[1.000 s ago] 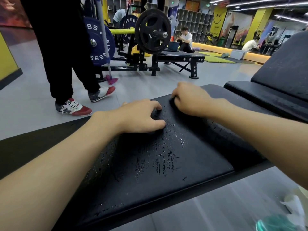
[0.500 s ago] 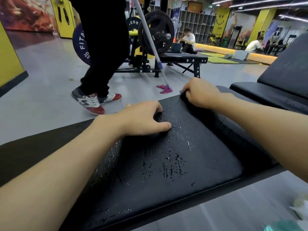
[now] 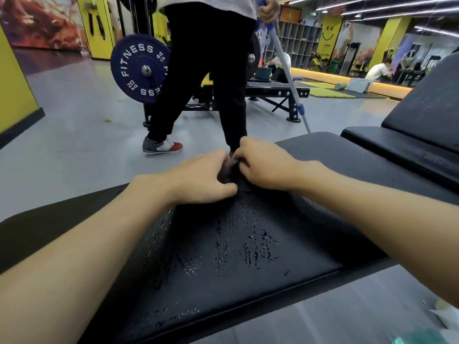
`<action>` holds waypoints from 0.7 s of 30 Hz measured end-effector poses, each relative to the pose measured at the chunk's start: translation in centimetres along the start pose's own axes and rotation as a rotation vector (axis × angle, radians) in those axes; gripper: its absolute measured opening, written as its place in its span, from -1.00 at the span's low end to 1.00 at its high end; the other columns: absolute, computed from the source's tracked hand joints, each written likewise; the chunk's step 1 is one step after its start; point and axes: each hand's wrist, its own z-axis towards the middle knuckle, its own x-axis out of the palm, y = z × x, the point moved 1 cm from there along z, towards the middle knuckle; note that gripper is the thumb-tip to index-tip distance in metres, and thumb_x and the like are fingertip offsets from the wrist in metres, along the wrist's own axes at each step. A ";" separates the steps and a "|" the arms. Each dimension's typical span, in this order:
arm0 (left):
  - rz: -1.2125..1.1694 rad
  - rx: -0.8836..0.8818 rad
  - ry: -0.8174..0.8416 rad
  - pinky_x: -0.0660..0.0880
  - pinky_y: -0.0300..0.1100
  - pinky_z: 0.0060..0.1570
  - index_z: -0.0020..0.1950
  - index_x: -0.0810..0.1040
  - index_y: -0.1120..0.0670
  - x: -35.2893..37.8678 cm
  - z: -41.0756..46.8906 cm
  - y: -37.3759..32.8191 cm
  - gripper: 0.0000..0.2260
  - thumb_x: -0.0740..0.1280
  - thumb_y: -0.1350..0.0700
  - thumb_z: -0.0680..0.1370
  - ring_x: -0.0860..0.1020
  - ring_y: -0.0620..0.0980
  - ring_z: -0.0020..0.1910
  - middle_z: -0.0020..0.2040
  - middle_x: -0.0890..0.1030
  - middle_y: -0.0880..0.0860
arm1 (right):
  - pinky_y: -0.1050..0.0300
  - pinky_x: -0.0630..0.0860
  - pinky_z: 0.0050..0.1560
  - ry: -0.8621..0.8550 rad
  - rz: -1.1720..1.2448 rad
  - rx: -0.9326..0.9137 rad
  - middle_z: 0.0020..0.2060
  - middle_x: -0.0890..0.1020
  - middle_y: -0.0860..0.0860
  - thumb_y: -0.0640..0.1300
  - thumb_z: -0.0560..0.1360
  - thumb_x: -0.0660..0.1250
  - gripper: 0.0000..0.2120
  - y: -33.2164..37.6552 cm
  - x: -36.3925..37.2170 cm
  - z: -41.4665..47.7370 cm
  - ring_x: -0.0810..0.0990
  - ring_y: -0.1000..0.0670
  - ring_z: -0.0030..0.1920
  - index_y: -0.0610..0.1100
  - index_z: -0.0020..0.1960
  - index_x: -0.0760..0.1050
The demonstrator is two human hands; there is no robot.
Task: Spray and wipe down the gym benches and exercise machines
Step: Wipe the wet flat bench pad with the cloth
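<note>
**Q:** Where do our hands stand?

**A:** Our left hand (image 3: pixel 201 180) and our right hand (image 3: pixel 263 167) sit close together at the far edge of the black bench pad (image 3: pixel 335 170), knuckles up and fingers curled under. Between them we pinch a bunched dark cloth (image 3: pixel 229 173). It is black on black, so we cannot make out its outline.

**Q:** What is the condition of the pad surface?

**A:** Wet. Spray droplets (image 3: pixel 248 244) bead in streaks across the middle of the pad, between our forearms. Thinner ones show toward the near edge. Our hands lie at the far end of the wet patch.

**Q:** What surrounds the work area?

**A:** A second black bench (image 3: pixel 402 150) lies just beside our pad on the right, with its backrest raised. Directly past our hands, a person in black trousers (image 3: pixel 206 70) stands on the grey floor (image 3: pixel 74 145). That person grips a long pole (image 3: pixel 286 70) that slants down behind our pad. Behind them we see a blue weight plate (image 3: pixel 141 70) marked FITNESS on a bar. In the lower right corner, something teal and white is too blurred to identify.
</note>
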 end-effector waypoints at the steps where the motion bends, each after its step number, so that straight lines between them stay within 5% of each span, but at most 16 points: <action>1: -0.009 -0.010 -0.011 0.43 -0.05 -0.02 0.17 0.34 0.00 0.0 0.0 0.0 -0.62 0.39 -0.14 0.50 0.51 0.05 -0.03 -0.06 0.50 -0.03 | -0.10 0.52 0.03 0.014 0.012 -0.046 0.02 0.48 -0.05 -0.14 0.53 0.18 -0.72 0.4 -0.3 -0.7 0.54 -0.19 0.04 -0.05 0.12 0.61; 6: -0.058 -0.007 -0.023 0.43 -0.03 -0.12 0.21 0.29 0.01 0.3 -0.7 -0.3 -0.62 0.37 -0.10 0.55 0.48 -0.01 -0.16 -0.13 0.49 0.00 | -0.13 0.53 0.11 -0.065 -0.020 0.243 0.14 0.50 -0.07 -0.19 0.56 0.18 -0.71 -3.5 -1.5 0.2 0.55 -0.22 0.13 -0.06 0.16 0.61; 11: -0.041 0.016 -0.049 0.46 0.00 0.07 0.17 0.28 0.00 0.4 -0.7 -0.7 -0.64 0.38 -0.05 0.53 0.48 0.05 0.02 -0.03 0.48 -0.03 | -0.09 0.52 0.04 0.029 0.003 -0.019 -0.01 0.46 0.03 -0.13 0.55 0.18 -0.71 0.4 -0.9 -1.9 0.53 -0.13 0.07 -0.01 0.18 0.58; 16: -0.049 -0.019 -0.012 0.44 0.08 0.25 0.20 0.30 -0.01 0.0 -1.3 -1.2 -0.56 0.32 -0.15 0.43 0.48 0.05 0.21 0.18 0.51 0.02 | -0.14 0.52 0.08 -0.085 -0.074 0.211 0.11 0.47 -0.07 -0.19 0.59 0.18 -0.74 -3.1 -1.9 -1.7 0.54 -0.25 0.11 -0.08 0.16 0.60; 21: -0.074 -0.046 0.014 0.45 0.05 0.25 0.20 0.28 0.03 -0.6 -1.5 -1.9 -0.48 0.22 -0.14 0.30 0.52 0.08 0.22 0.18 0.54 0.02 | -0.01 0.44 -0.03 0.018 -0.013 -0.091 -0.02 0.40 0.04 -0.15 0.59 0.17 -0.70 0.2 -1.3 -4.3 0.45 -0.07 0.01 0.08 0.18 0.58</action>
